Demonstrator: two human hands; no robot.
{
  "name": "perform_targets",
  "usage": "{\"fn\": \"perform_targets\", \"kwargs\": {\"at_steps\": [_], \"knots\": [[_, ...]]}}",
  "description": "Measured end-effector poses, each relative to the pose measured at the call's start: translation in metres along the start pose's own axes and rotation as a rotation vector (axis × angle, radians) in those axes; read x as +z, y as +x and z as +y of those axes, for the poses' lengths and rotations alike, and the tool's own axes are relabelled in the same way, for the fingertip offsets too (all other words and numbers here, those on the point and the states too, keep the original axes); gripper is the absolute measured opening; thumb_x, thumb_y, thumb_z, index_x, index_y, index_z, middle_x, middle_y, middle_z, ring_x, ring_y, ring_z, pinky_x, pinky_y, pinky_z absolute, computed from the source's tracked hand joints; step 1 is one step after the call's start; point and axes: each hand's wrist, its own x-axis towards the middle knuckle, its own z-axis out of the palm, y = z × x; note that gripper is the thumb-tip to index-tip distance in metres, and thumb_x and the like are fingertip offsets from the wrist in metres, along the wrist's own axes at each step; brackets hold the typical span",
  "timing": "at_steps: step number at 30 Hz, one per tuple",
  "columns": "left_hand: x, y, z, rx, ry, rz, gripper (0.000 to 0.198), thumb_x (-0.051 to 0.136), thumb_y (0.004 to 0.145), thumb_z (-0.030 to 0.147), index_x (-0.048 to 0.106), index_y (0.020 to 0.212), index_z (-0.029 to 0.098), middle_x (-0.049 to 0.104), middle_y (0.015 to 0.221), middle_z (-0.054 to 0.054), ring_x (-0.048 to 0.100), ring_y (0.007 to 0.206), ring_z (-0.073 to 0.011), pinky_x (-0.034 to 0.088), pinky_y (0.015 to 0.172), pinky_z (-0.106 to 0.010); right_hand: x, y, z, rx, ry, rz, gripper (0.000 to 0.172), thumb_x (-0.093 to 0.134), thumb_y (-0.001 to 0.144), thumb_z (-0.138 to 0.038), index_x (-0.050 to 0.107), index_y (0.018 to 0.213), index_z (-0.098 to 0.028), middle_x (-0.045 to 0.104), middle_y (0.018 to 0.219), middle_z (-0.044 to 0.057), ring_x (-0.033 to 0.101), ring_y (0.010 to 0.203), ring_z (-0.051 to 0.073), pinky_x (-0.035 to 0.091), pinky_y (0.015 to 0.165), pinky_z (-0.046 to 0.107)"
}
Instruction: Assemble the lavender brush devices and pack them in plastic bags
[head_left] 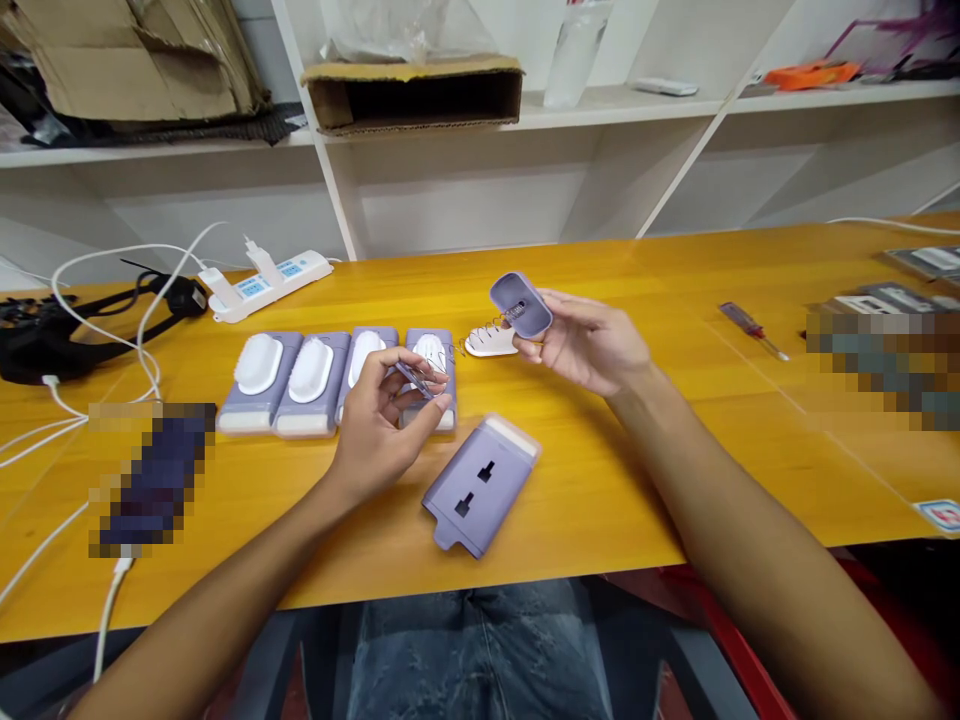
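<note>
Your left hand pinches a thin metal strip over a row of lavender-and-white plastic housings. A flat, slotted lavender plastic cover lies just right, toward the front edge of the yellow wooden table. Your right hand grips a lavender plastic shell, beside a coiled metal spring and white oval cap.

No words or numbers can be read anywhere. Blue labels are seen on the white power strip, but their print is too small to be made out. Red and blue marks are shown on a card at the corner of the bench, likewise illegible. Nothing legible is carried by the lilac casing.
</note>
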Motion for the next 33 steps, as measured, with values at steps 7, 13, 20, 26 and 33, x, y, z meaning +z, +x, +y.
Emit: {"fn": "perform_targets", "kwargs": {"at_steps": [7, 13, 20, 26, 33], "knots": [[-0.001, 0.0, -0.003, -0.006, 0.017, 0.006, 0.04, 0.087, 0.092, 0.023, 0.058, 0.12, 0.025, 0.069, 0.114, -0.003, 0.079, 0.111, -0.019, 0.07, 0.099, -0.035, 0.012, -0.002, 0.004, -0.036, -0.014, -0.017, 0.029, 0.072, 0.096, -0.049, 0.069, 0.109, -0.023, 0.076, 0.108, 0.012, 0.062, 0.07, 0.022, 0.058, 0.068, 0.045], [0.0, 0.001, -0.005, -0.001, 0.024, 0.012, 0.041, 0.088, 0.092, 0.024, 0.06, 0.121, 0.025, 0.069, 0.114, -0.003, 0.078, 0.111, -0.0189, 0.07, 0.099, -0.036, 0.013, -0.004, 0.002, -0.044, -0.032, -0.016, 0.036, 0.074, 0.094, -0.048, 0.07, 0.119, -0.023, 0.078, 0.107, 0.011, 0.065, 0.071, 0.023, 0.06, 0.068, 0.046], [-0.001, 0.001, -0.005, -0.026, 0.039, 0.019, 0.042, 0.088, 0.092, 0.024, 0.061, 0.124, 0.025, 0.069, 0.114, -0.003, 0.079, 0.111, -0.0188, 0.07, 0.099, -0.035, 0.017, -0.005, 0.004, -0.016, 0.059, 0.008, 0.039, 0.088, 0.086, -0.041, 0.072, 0.117, -0.024, 0.076, 0.095, 0.006, 0.07, 0.072, 0.023, 0.057, 0.063, 0.04], [-0.001, 0.001, -0.003, -0.019, 0.042, 0.03, 0.042, 0.088, 0.092, 0.026, 0.06, 0.123, 0.025, 0.069, 0.114, -0.003, 0.079, 0.112, -0.02, 0.071, 0.102, -0.038, 0.015, -0.005, 0.005, -0.03, 0.043, -0.02, 0.045, 0.092, 0.086, -0.041, 0.073, 0.123, -0.024, 0.077, 0.096, 0.005, 0.073, 0.077, 0.022, 0.054, 0.062, 0.036], [-0.001, 0.002, -0.005, -0.004, 0.035, 0.034, 0.042, 0.089, 0.092, 0.025, 0.061, 0.123, 0.025, 0.07, 0.115, -0.003, 0.079, 0.113, -0.02, 0.071, 0.102, -0.038, 0.015, -0.003, 0.011, -0.069, 0.029, -0.01, 0.048, 0.095, 0.085, -0.039, 0.075, 0.127, -0.024, 0.076, 0.099, 0.003, 0.072, 0.079, 0.019, 0.053, 0.06, 0.032]]}}
